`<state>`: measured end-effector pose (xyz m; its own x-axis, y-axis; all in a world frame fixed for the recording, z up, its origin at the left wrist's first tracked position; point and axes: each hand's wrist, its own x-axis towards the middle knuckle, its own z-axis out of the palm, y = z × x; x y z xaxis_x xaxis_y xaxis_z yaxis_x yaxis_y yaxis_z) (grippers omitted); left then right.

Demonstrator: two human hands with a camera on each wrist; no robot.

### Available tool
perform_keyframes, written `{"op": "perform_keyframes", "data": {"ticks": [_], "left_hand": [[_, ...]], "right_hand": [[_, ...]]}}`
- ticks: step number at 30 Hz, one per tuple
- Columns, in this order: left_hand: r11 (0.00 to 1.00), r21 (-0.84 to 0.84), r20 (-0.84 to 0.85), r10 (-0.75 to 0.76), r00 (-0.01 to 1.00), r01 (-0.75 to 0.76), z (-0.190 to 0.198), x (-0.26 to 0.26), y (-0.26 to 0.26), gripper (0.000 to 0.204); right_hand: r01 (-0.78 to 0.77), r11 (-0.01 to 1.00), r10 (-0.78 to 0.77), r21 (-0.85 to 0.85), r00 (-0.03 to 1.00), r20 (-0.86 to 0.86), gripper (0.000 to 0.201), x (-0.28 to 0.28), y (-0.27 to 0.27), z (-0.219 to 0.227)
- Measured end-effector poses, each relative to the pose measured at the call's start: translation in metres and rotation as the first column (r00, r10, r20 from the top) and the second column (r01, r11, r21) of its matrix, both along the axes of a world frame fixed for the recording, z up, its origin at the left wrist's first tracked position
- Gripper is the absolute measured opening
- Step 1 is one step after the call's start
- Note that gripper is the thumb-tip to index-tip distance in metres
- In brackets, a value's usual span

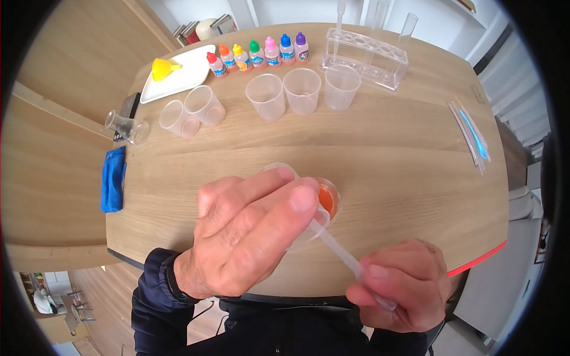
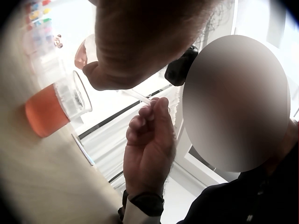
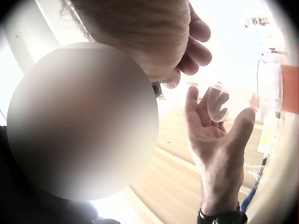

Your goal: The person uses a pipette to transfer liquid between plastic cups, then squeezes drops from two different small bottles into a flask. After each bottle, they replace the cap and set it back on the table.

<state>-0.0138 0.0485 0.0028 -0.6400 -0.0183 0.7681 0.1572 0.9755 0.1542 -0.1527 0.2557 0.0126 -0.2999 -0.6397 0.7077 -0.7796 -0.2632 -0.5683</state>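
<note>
Above the table, my left hand (image 1: 246, 231) has its fingers round a clear plastic cup (image 1: 280, 168), largely hidden by the hand. My right hand (image 1: 407, 285) pinches a translucent dropper pipette (image 1: 338, 249) slanting up toward the left fingertips. Whether its tip is inside the held cup, I cannot tell. Beyond the pipette's tip a clear cup of orange liquid (image 1: 328, 200) stands on the table; the left wrist view shows this cup (image 2: 46, 112) upright, partly filled. That view also has the right hand (image 2: 148, 154) on the pipette (image 2: 140, 97).
Clear empty cups (image 1: 265, 98) stand in the back row, before coloured dropper bottles (image 1: 256, 54). A test tube rack (image 1: 365, 59) is back right, a white tray (image 1: 172, 86) with a yellow funnel (image 1: 163, 69) back left. A flask (image 1: 135, 131) and blue cloth (image 1: 113, 179) lie left; packaged tools (image 1: 473, 136), right.
</note>
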Motion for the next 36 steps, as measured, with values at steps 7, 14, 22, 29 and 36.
{"op": "perform_keyframes", "data": {"ticks": [7, 14, 22, 29, 36], "left_hand": [[1.000, 0.014, -0.009, -0.010, 1.000, 0.010, 0.000, 0.000, 0.000, 0.069], [1.000, 0.014, 0.000, 0.004, 1.000, -0.004, 0.000, 0.002, -0.001, 0.067], [1.000, 0.015, 0.002, 0.011, 1.000, -0.011, 0.001, 0.002, 0.000, 0.068], [1.000, 0.005, 0.021, 0.017, 1.000, -0.018, 0.001, 0.003, -0.001, 0.068], [1.000, 0.000, 0.017, 0.030, 0.999, -0.030, 0.001, 0.003, 0.000, 0.068]], "right_hand": [[-0.009, 1.000, 0.009, 0.005, 0.999, -0.035, 0.040, -0.002, 0.006, -0.008], [0.021, 1.000, -0.021, 0.019, 1.000, 0.008, 0.043, 0.001, 0.002, -0.005], [0.035, 0.999, -0.035, 0.028, 0.999, 0.007, 0.050, 0.002, 0.003, -0.006], [0.002, 1.000, -0.002, 0.011, 1.000, 0.012, 0.055, -0.001, 0.005, -0.009], [-0.010, 1.000, 0.010, 0.002, 0.999, 0.042, 0.059, -0.001, 0.006, -0.012]]}}
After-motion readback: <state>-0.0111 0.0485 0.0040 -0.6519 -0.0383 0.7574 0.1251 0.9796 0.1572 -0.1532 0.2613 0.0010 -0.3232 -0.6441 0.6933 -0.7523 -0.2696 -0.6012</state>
